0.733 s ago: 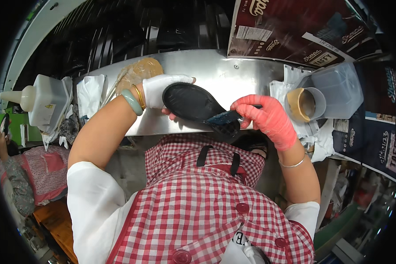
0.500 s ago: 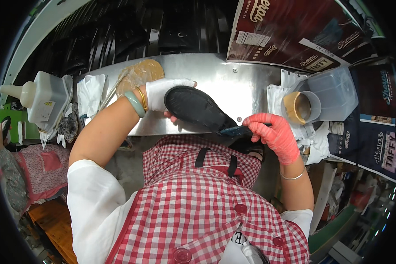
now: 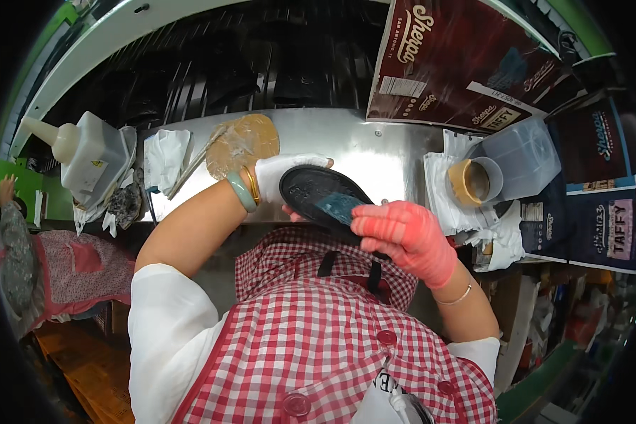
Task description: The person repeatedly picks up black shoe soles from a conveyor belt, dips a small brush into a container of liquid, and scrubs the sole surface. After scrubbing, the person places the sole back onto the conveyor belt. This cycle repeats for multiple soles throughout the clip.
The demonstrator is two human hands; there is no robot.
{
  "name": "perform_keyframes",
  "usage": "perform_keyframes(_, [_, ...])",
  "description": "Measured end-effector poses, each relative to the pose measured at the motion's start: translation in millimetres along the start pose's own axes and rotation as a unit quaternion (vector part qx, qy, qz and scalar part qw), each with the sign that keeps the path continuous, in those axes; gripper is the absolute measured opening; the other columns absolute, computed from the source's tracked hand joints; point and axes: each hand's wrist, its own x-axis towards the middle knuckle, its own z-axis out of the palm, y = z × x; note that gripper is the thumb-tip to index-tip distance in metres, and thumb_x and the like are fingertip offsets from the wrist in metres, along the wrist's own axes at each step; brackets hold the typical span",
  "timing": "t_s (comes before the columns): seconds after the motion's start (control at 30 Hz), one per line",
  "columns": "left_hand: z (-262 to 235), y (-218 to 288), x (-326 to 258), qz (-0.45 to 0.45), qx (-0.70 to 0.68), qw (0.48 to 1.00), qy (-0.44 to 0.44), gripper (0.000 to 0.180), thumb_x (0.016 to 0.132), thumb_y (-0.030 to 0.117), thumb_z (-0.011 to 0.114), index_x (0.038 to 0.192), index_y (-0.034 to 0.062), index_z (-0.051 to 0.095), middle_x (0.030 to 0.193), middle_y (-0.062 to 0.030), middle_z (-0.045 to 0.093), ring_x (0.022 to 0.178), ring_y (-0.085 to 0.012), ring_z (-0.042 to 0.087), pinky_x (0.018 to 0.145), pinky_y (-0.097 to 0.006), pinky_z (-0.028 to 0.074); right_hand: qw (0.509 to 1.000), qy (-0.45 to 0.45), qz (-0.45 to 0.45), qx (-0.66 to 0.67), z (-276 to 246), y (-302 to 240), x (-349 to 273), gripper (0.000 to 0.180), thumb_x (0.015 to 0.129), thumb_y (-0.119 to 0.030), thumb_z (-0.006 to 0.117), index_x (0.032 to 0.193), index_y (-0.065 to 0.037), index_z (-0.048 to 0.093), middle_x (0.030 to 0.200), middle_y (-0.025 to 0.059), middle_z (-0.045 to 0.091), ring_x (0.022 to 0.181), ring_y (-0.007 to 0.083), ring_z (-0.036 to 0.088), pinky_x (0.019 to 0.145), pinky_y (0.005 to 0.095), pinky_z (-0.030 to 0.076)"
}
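Note:
A black shoe sole is held tilted over the table's near edge, its wide rounded end up to the left. My left hand, in a white fingerless glove, grips that wide end from the far left side, fingers partly beneath. My right hand, wrapped in a pink-red glove, pinches a flat blue-green brush-like tool. The tool's flat end lies against the inner face of the sole, near its middle. The sole's narrow end is mostly hidden behind my right hand.
Behind the metal table runs a dark belt. A nozzled bottle, white paper and a wrapped tan pad lie left. A cup, clear container and printed cardboard stand right. Another person is at far left.
My right hand has moved left and a little up along the sole, bringing the tool from the narrow end to the middle. The whole view has shifted slightly.

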Motion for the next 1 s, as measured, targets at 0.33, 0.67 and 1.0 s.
perform_keyframes(0.33, [65.9, -3.3, -58.6, 0.349, -0.110, 0.928, 0.065, 0.049, 0.092, 0.038, 0.045, 0.120, -0.0021, 0.049, 0.108, -0.0158, 0.061, 0.084, -0.0270, 0.065, 0.071, -0.040, 0.055, 0.887, 0.454, 0.000, 0.083, -27.6, -26.7, -41.9, 0.029, 0.087, -0.026, 0.063, 0.104, -0.002, 0.060, 0.102, 0.0150, 0.064, 0.067, 0.0152, 0.060, 0.055, 0.0232, 0.047])
perform_keyframes(0.67, [72.2, 173.4, -138.9, 0.652, -0.154, 0.722, 0.174, 0.061, 0.095, 0.049, 0.033, 0.124, -0.0045, 0.037, 0.117, -0.0275, 0.052, 0.105, -0.0400, 0.056, 0.081, -0.044, 0.053, 0.814, 0.561, 0.033, 0.144, -17.3, -38.3, -14.1, 0.037, 0.089, -0.033, 0.060, 0.108, -0.001, 0.060, 0.083, 0.0066, 0.065, 0.063, 0.0095, 0.056, 0.053, 0.0194, 0.042])
perform_keyframes(1.0, [-87.5, 232.2, -259.8, 0.491, 0.521, 0.199, 0.670, 0.035, 0.091, 0.015, 0.051, 0.122, -0.0011, 0.053, 0.127, -0.0148, 0.052, 0.116, -0.0252, 0.049, 0.102, -0.033, 0.033, 0.807, 0.547, 0.160, 0.151, -26.6, -43.2, -62.8, 0.026, 0.092, -0.012, 0.054, 0.115, 0.000, 0.058, 0.082, 0.0037, 0.065, 0.073, 0.0073, 0.057, 0.066, 0.0201, 0.045])
